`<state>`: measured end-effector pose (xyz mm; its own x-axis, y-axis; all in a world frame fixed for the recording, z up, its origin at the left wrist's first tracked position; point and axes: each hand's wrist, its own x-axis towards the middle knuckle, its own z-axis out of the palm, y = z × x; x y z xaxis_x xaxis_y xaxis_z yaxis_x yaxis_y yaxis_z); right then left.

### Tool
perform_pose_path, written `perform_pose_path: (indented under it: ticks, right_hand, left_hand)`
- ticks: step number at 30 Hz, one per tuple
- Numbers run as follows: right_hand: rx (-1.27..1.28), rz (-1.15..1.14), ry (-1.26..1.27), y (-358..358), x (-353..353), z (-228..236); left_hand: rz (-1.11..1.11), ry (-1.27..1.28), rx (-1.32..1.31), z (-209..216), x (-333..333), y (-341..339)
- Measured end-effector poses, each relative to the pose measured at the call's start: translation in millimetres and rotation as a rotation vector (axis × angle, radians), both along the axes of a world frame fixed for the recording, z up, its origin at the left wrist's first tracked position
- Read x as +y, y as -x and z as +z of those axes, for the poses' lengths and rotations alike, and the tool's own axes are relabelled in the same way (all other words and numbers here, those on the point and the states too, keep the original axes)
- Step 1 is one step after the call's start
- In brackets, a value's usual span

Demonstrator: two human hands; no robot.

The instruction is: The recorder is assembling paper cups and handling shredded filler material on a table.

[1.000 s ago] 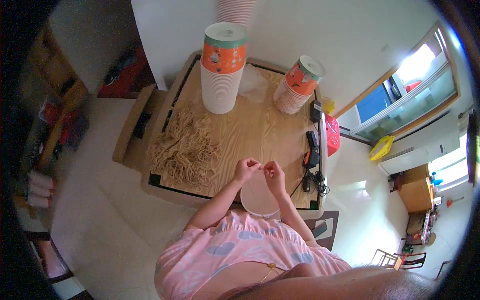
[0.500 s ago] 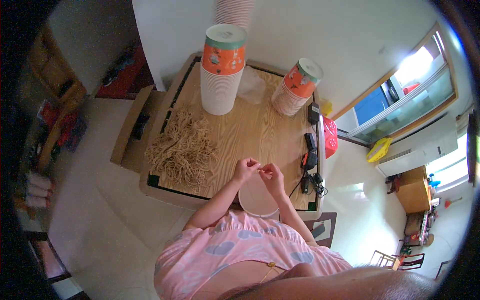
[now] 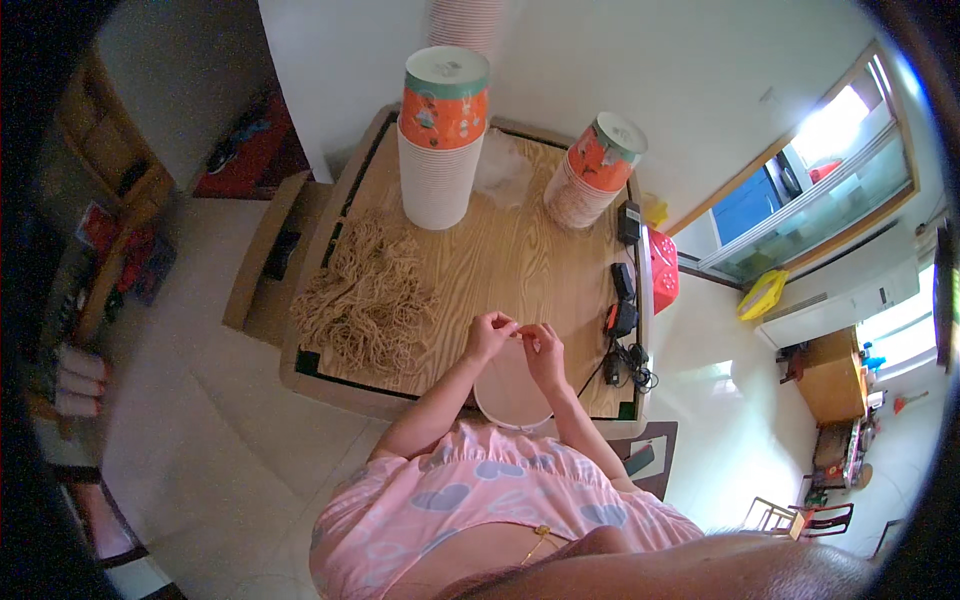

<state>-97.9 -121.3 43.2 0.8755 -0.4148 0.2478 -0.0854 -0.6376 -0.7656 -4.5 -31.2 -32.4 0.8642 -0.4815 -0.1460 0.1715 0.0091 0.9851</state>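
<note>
My left hand [image 3: 489,337] and my right hand [image 3: 544,355] meet above the table's near edge, fingertips pinched close together. What sits between the fingers is too small to make out; it may be a thin strand. Just below them, a white round paper bucket [image 3: 512,392] stands close against my body, partly hidden by my hands and forearms. A loose heap of tan paper cord [image 3: 368,300] lies to the left. Behind it rises a tall stack of paper buckets [image 3: 438,180], upside down, the top one orange with a green band.
A shorter bucket stack [image 3: 585,185] leans at the far right of the wooden table [image 3: 500,270]. Black adapters and cables [image 3: 622,320] line the right edge beside a red container [image 3: 662,270]. An open cardboard box [image 3: 258,285] adjoins the left side. Clear plastic [image 3: 503,175] lies at the back.
My hands stay pinched together, with only a slight shift of the fingers. The bucket below them has moved very slightly to the left. Everything else looks much the same.
</note>
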Motion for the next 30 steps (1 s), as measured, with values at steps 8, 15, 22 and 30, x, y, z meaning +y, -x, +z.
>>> perform_pose_path:
  ticks: [8,15,22,30]
  right_hand:
    - [0.004,0.045,-0.018,-1,2,9]
    - [0.083,0.026,-0.066,-4,-2,2]
    - [0.12,-0.005,-0.241,0,-9,-5]
    - [0.149,-0.012,-0.207,-2,-13,-10]
  left_hand:
    - [0.031,0.023,-0.033,14,3,2]
    - [0.011,0.006,-0.057,6,3,0]
    - [-0.023,-0.009,-0.043,16,4,1]
    - [-0.018,0.002,-0.039,15,8,5]
